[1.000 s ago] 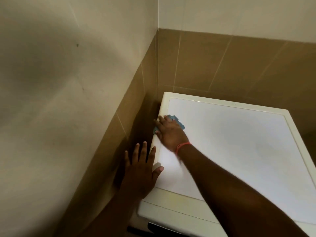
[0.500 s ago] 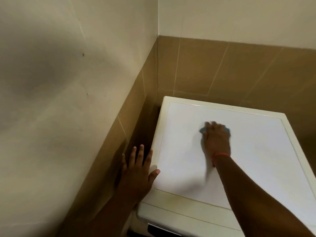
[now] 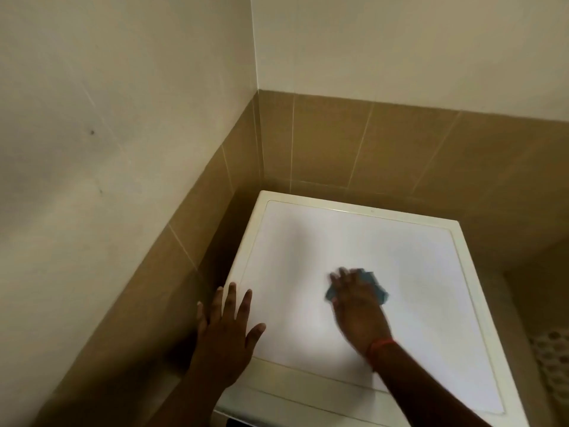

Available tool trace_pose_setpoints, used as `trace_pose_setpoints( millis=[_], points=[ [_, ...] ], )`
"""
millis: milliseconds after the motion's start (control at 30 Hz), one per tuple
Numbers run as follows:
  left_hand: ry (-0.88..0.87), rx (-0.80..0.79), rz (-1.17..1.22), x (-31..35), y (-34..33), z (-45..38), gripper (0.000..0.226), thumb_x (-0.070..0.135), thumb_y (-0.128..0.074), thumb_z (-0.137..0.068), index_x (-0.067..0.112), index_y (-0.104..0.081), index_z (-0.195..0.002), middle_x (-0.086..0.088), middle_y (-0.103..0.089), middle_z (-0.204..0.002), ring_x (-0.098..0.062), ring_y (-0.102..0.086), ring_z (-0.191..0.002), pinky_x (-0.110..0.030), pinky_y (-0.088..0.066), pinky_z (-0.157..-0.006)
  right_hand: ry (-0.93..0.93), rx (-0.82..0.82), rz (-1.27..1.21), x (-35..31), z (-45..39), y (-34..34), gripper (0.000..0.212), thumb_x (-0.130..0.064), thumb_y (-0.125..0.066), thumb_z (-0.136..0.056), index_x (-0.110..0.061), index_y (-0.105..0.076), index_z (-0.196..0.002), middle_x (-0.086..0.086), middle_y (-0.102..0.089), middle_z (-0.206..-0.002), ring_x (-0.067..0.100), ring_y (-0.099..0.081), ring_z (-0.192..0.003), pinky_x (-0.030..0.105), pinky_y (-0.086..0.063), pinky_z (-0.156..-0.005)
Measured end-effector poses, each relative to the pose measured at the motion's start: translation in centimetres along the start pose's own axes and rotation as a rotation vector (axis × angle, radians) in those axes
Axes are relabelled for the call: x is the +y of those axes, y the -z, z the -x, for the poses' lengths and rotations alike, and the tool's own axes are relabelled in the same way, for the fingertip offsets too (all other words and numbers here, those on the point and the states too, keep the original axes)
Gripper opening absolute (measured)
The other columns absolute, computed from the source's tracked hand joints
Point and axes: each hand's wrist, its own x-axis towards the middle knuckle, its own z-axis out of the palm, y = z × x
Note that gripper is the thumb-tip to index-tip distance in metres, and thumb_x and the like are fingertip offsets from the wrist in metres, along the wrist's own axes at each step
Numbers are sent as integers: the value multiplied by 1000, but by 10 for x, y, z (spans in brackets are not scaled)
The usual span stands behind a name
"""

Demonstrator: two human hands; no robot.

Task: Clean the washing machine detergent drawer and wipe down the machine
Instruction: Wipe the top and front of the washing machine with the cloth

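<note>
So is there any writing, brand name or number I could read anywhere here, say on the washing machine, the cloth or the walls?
None can be read.
Washing machine: the white top is blank; a tiny dark mark at its back rim is too small to read.
Blue cloth under the right hand: no label shows.
Left hand and wall tiles: plain.

I see a white machine top (image 3: 354, 241), a blue cloth (image 3: 374, 283), brown tiles (image 3: 400, 143) and a red wristband (image 3: 380, 346).

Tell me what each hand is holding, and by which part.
The right hand presses a blue cloth flat against the washing machine top, palm over its middle, edges showing. The left hand holds nothing; it rests flat on the top's left edge.
</note>
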Motion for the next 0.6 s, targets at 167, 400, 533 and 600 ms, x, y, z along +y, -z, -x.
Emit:
trace_pose_setpoints(
  millis=[167, 400, 533, 600],
  points=[
    [88, -35, -16, 9, -7, 13, 72, 68, -13, -96, 23, -37, -148, -14, -43, -151, -40, -45, -135, -68, -37, -100, -99, 2, 7, 14, -14, 11, 51, -34, -37, -95, -20, -48, -143, 6, -47, -148, 29, -39, -138, 47, -29, -115],
    [231, 44, 59, 3, -8, 36, 72, 70, -4, -95, 31, -13, -156, -9, -16, -163, -32, -12, -150, -61, -5, -116, 366, -108, -129, -77, -71, -3, 55, -38, -26, -98, -17, -41, -147, 6, -36, -154, 31, -28, -145, 46, -12, -119],
    [309, 60, 68, -10, -6, 51, 75, 71, 3, -93, 32, -8, -156, -8, -6, -165, -30, -2, -151, -59, 0, -118, 228, -65, -110, -79, -130, -11, 50, -35, -34, -97, -10, -57, -133, 17, -53, -139, 40, -48, -129, 56, -24, -115],
    [331, 74, 67, -20, -8, 58, 77, 71, 9, -90, 32, -3, -156, -7, 1, -165, -30, 5, -151, -59, 3, -118, 70, -110, -81, -99, -146, -15, 48, -30, -35, -101, -11, -46, -142, 16, -43, -149, 39, -34, -139, 55, -20, -116]
  ],
)
